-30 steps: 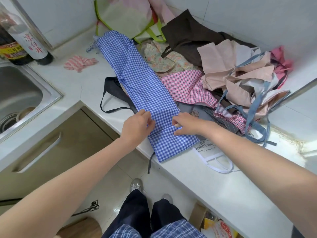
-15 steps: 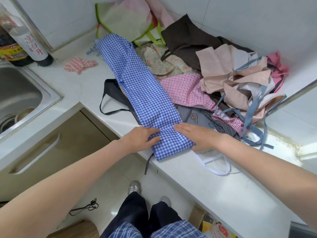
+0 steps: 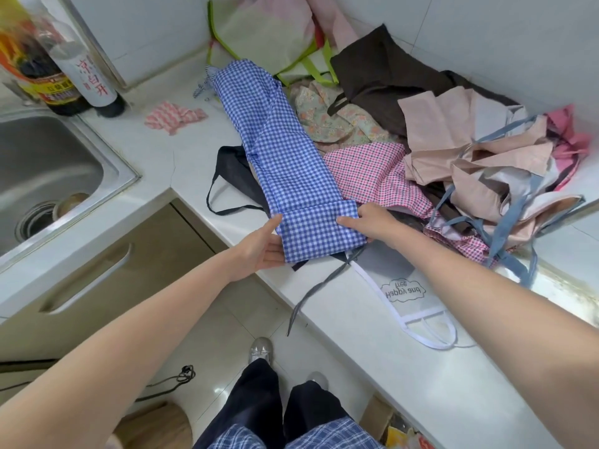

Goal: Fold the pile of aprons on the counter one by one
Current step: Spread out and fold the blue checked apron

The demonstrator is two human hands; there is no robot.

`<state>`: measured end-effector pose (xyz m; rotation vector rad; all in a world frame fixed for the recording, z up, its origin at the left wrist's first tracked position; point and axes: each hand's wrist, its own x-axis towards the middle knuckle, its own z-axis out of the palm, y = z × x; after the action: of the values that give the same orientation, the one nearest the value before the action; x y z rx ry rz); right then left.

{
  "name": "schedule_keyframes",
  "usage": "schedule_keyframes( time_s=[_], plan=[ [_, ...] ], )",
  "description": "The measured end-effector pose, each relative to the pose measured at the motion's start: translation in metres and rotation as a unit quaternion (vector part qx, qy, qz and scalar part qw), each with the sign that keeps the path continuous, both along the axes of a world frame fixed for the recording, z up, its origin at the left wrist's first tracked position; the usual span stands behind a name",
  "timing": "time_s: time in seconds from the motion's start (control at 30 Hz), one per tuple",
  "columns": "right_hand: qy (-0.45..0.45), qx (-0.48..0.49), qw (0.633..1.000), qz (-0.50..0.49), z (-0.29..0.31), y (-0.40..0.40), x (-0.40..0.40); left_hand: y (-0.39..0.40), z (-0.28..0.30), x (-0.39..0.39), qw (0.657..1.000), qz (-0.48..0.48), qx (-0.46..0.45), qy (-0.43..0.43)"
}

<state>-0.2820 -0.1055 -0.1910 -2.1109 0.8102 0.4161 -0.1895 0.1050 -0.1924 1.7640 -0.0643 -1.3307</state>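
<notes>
The white tabletop [image 3: 372,319] is smooth and bends in an L shape around a steel sink [image 3: 48,170]. On it lies a loose pile [image 3: 453,150] of aprons in pink check, beige, brown and flower print. In front of the pile lies the blue apron [image 3: 291,163], a soft gingham cloth folded into a long narrow strip that runs from the wall toward the tabletop edge. Its near end is turned back over the strip and makes a flat rectangle.

Both forearms reach forward from the lower corners. The left hand [image 3: 262,247] lies palm up at the left edge of this rectangle, thumb on top of the cloth and fingers under it, so it pinches the fold. The right hand [image 3: 369,218] is palm down at the right edge, its fingers curled onto the folded cloth and gripping the corner.

A small pink striped cloth [image 3: 173,116] lies apart near two bottles [image 3: 64,76] beside the sink.
</notes>
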Motion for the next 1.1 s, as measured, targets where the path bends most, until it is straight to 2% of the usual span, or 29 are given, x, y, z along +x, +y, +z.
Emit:
schedule_keyframes(
  time_s=[0.03,0.07,0.1,0.13,0.17,0.2,0.23,0.3,0.37,0.43,0.5,0.57,0.63,0.67,0.7,0.77,0.8,0.87,0.97,1.03,1.1],
  plan=[
    [0.011,-0.023,1.000,0.015,0.001,0.002,0.004,0.000,0.002,0.001,0.997,-0.007,0.031,-0.072],
    [0.021,-0.047,0.998,0.030,0.002,0.004,0.007,0.001,0.004,0.003,0.979,-0.028,0.077,-0.186],
    [0.028,-0.070,0.996,0.045,0.003,0.006,0.009,0.001,0.005,0.005,0.934,-0.056,0.122,-0.331],
    [0.035,-0.085,0.994,0.056,0.003,0.007,0.012,0.001,0.006,0.006,0.864,-0.084,0.134,-0.478],
    [0.038,-0.089,0.993,0.063,0.002,0.009,0.014,-0.001,0.008,0.005,0.802,-0.105,0.098,-0.580],
    [0.041,-0.086,0.993,0.065,0.000,0.010,0.016,-0.005,0.009,0.003,0.755,-0.145,0.044,-0.638],
    [0.042,-0.081,0.994,0.065,-0.001,0.012,0.017,-0.011,0.006,-0.001,0.718,-0.215,0.011,-0.662],
    [0.043,-0.070,0.995,0.056,-0.004,0.016,0.018,-0.022,-0.014,-0.007,0.661,-0.382,0.030,-0.646],
    [0.031,-0.090,0.995,0.040,-0.004,0.022,0.016,-0.025,-0.030,-0.006,0.642,-0.462,0.107,-0.603],
    [-0.025,-0.211,0.973,0.092,-0.002,0.026,0.007,-0.022,-0.043,-0.002,0.654,-0.461,0.114,-0.589],
    [-0.079,-0.309,0.916,0.241,-0.002,0.027,-0.003,-0.019,-0.047,0.000,0.651,-0.458,0.112,-0.595],
    [-0.067,-0.304,0.876,0.369,-0.005,0.026,-0.010,-0.018,-0.046,0.003,0.662,-0.455,0.121,-0.583],
    [-0.012,-0.278,0.872,0.402,-0.008,0.020,-0.014,-0.019,-0.041,0.004,0.680,-0.452,0.130,-0.562],
    [-0.001,-0.272,0.872,0.408,-0.010,0.017,-0.016,-0.019,-0.036,0.005,0.709,-0.439,0.117,-0.540],
    [-0.004,-0.271,0.871,0.410,-0.011,0.015,-0.016,-0.019,-0.032,0.004,0.751,-0.415,0.101,-0.504],
    [-0.031,-0.250,0.884,0.393,-0.012,0.016,-0.011,-0.019,-0.022,0.007,0.824,-0.362,0.079,-0.429],
    [-0.047,-0.212,0.906,0.364,-0.009,0.016,-0.005,-0.019,-0.018,0.011,0.848,-0.329,0.073,-0.409],
    [-0.075,-0.117,0.954,0.265,-0.002,0.012,0.007,-0.018,-0.013,0.021,0.897,-0.255,0.061,-0.356],
    [-0.092,0.040,0.988,0.115,0.008,-0.001,0.024,-0.014,-0.002,0.040,0.980,-0.084,0.018,-0.177],
    [-0.094,0.110,0.988,0.046,0.009,-0.005,0.035,-0.009,0.004,0.052,0.997,0.002,-0.022,-0.078],
    [-0.084,0.100,0.991,0.013,0.007,-0.003,0.045,-0.007,0.002,0.060,0.998,0.042,-0.041,-0.019]
  ],
)
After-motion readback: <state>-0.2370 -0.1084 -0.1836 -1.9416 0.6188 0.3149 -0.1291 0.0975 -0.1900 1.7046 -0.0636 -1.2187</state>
